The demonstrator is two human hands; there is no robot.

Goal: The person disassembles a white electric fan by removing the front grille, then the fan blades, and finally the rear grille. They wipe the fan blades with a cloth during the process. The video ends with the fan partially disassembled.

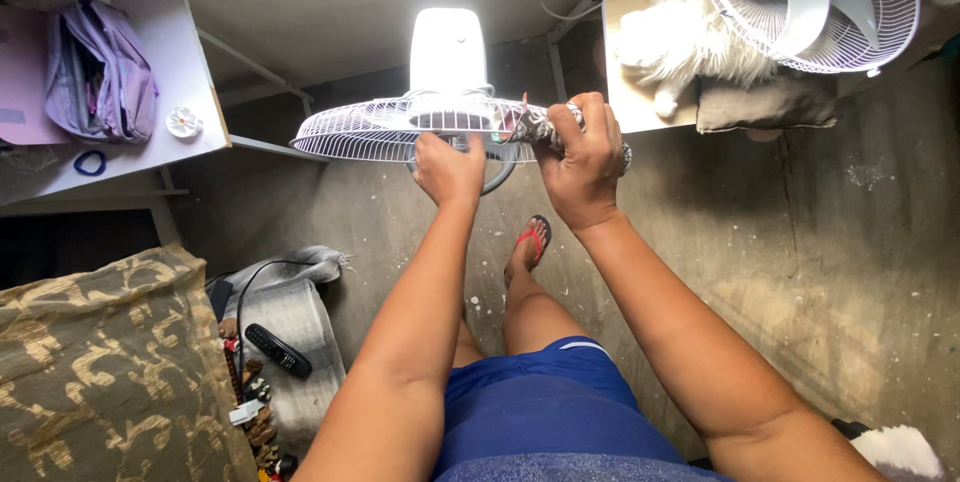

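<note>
Right of right hand (583, 157): bare concrete floor (800, 272), open passage. Just beyond it: table edge (625, 112) with white fur (690, 42) and second fan (815, 2). Ahead of both hands: fan grille (370, 127), blocking. Left of left hand (447, 167): open floor, then shelf (175, 62); nearer, cushion (100, 372), remote (278, 350).

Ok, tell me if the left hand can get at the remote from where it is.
Probably not without letting go: the left hand is up gripping the fan grille, while the remote lies low on the grey cloth beside the left arm.
</note>
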